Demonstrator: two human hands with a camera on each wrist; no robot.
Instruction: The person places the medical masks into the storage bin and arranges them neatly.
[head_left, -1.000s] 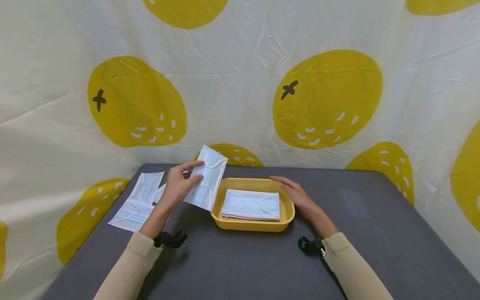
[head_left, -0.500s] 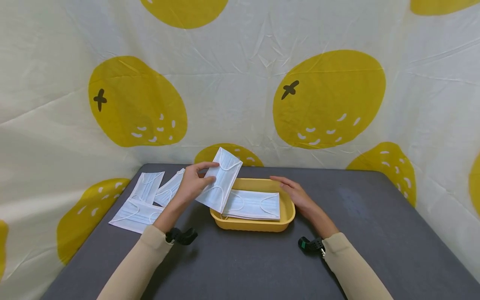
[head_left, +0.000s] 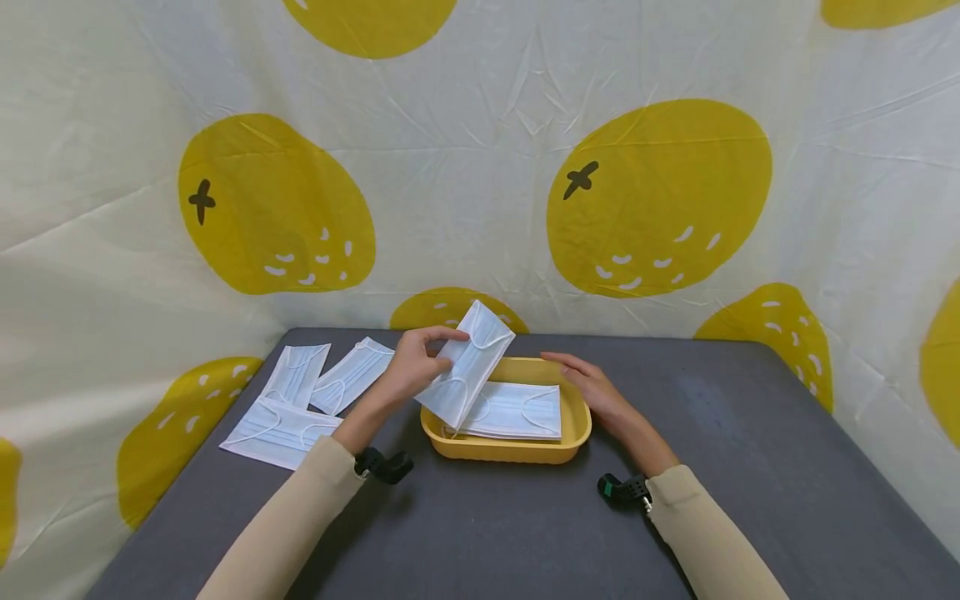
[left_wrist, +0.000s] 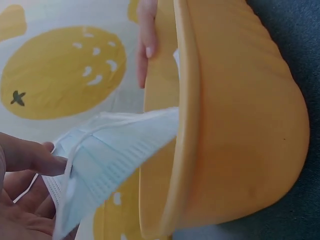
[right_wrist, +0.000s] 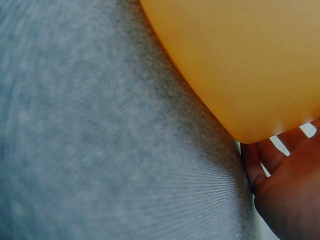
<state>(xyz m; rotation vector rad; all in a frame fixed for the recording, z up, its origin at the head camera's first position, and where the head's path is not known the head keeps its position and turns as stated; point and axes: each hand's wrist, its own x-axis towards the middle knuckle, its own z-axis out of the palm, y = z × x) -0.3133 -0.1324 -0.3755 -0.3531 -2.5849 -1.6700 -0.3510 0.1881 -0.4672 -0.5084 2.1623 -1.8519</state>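
My left hand [head_left: 411, 367] pinches a light blue face mask [head_left: 471, 358] with white ear loops, thumb on one face. That mask is tilted over the left part of a yellow basket [head_left: 506, 452]; in the left wrist view the held mask [left_wrist: 110, 155] reaches past the basket's rim [left_wrist: 186, 110]. Inside the basket lies a stack of masks [head_left: 525, 410], its left end partly covered by the held one. At the basket's right side, my right hand [head_left: 596, 396] rests with fairly straight fingers along the wall. The right wrist view has the hand [right_wrist: 290, 175] against the basket's outside.
Left of the basket, several more masks lie on the dark grey table [head_left: 510, 533]: one mask [head_left: 352, 375] nearest the left hand, another mask [head_left: 281, 429] in front. A white curtain [head_left: 465, 167] with yellow fruit prints hangs behind the table.
My left hand has carried the mask to the right, from the basket's left edge to above its left part. A loose mask behind that arm has come into fuller view. My right hand stays put.
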